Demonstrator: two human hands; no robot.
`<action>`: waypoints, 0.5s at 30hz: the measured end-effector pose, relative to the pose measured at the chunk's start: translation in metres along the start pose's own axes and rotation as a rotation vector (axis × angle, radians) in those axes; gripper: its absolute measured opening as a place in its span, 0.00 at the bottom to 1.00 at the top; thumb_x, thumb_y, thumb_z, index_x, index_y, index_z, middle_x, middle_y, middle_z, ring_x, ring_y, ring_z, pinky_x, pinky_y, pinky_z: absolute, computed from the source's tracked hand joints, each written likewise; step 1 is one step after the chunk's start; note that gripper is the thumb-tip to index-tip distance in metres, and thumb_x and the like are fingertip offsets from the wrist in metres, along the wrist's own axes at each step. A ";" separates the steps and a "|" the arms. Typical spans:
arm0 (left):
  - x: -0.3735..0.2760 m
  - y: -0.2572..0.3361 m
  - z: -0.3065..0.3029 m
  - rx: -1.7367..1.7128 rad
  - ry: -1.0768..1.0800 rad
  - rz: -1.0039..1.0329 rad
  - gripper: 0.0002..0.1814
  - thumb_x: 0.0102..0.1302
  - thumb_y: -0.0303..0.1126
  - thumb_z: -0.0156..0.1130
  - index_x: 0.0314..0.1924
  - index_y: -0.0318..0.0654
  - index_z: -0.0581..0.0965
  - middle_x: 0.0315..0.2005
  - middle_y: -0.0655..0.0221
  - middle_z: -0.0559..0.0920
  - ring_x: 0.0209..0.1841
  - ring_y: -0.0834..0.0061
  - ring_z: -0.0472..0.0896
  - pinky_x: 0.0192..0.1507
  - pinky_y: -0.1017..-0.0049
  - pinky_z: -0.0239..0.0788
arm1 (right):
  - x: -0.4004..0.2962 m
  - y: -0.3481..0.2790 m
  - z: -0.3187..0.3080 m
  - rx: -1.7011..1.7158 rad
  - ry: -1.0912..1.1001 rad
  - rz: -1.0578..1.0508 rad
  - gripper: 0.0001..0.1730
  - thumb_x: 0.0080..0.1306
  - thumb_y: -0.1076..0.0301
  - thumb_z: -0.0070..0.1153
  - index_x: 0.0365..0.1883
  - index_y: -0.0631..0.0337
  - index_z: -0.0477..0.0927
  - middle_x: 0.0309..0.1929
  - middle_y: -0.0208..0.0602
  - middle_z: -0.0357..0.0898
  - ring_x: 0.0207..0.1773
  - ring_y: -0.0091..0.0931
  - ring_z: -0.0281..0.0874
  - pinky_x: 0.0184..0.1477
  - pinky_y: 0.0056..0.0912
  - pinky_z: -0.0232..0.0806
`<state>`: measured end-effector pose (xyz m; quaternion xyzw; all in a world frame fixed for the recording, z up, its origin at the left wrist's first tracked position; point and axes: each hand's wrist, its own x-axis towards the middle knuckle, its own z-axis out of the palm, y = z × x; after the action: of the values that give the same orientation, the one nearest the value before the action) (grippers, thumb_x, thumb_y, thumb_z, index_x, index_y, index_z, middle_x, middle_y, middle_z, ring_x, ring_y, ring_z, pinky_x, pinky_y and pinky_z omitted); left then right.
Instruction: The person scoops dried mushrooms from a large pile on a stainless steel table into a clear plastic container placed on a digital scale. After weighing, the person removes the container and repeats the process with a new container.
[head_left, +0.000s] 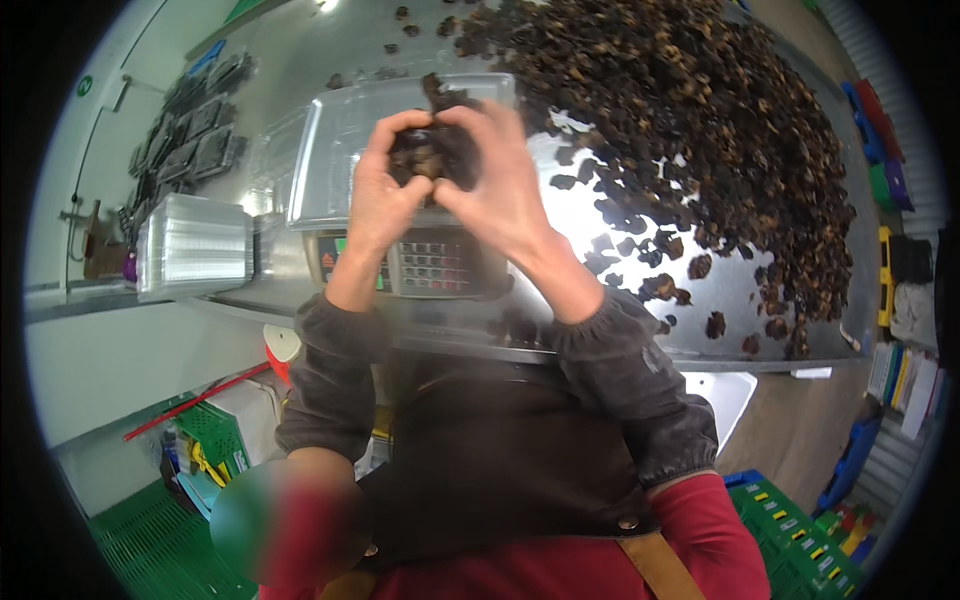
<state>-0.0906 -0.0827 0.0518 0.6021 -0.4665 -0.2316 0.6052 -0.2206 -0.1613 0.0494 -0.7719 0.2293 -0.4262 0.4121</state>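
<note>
Both of my hands cup a clump of dark wood ear mushrooms (435, 154) over an electronic scale (435, 266) with a keypad. My left hand (386, 180) grips the clump from the left, and my right hand (499, 176), slightly blurred, closes on it from the right. Beneath them a clear plastic tray (330, 172) lies on the scale's platform. A large heap of similar dark brown mushrooms (675, 97) spreads over the steel table to the right, with loose pieces scattered towards the scale.
A stack of clear plastic trays (196, 247) stands left of the scale. Behind it lie several filled packs (199, 142). The steel table's front edge (465, 352) runs close before my apron. Green crates (795, 540) stand low at the right, and a red stick (199, 401) leans at the left.
</note>
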 end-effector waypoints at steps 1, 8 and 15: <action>-0.001 -0.012 -0.021 0.007 0.039 -0.033 0.29 0.48 0.13 0.54 0.54 0.40 0.73 0.47 0.71 0.77 0.51 0.77 0.76 0.55 0.77 0.68 | 0.006 -0.001 0.018 0.005 -0.033 -0.012 0.32 0.47 0.75 0.64 0.54 0.56 0.74 0.60 0.51 0.65 0.62 0.51 0.65 0.61 0.46 0.64; -0.014 -0.072 -0.066 0.732 0.010 0.000 0.28 0.46 0.18 0.56 0.52 0.33 0.72 0.50 0.51 0.75 0.58 0.47 0.68 0.62 0.59 0.61 | 0.002 0.039 0.082 -0.342 -0.309 -0.225 0.30 0.51 0.70 0.66 0.54 0.61 0.74 0.61 0.50 0.67 0.65 0.48 0.62 0.66 0.49 0.57; -0.023 -0.031 -0.061 0.879 0.057 0.014 0.35 0.53 0.26 0.56 0.65 0.36 0.65 0.63 0.50 0.66 0.65 0.48 0.64 0.67 0.56 0.57 | 0.011 0.029 0.051 -0.033 -0.274 -0.014 0.26 0.54 0.68 0.63 0.53 0.58 0.76 0.61 0.51 0.69 0.66 0.46 0.65 0.67 0.44 0.59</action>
<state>-0.0407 -0.0376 0.0261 0.8051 -0.5080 0.0096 0.3059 -0.1718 -0.1631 0.0153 -0.8311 0.1727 -0.3159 0.4239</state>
